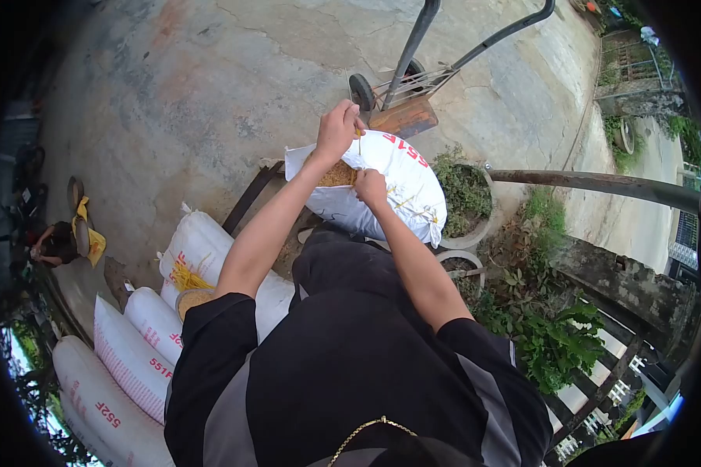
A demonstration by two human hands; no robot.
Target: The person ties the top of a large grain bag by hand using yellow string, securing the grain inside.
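White sack, one; left hand, right hand

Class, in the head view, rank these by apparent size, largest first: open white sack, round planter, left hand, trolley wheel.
1. open white sack
2. round planter, partly hidden
3. left hand
4. trolley wheel

Cracked concrete floor. On it: a hand truck at the far side, an open sack just before it, two planters at right, filled sacks stacked at left.
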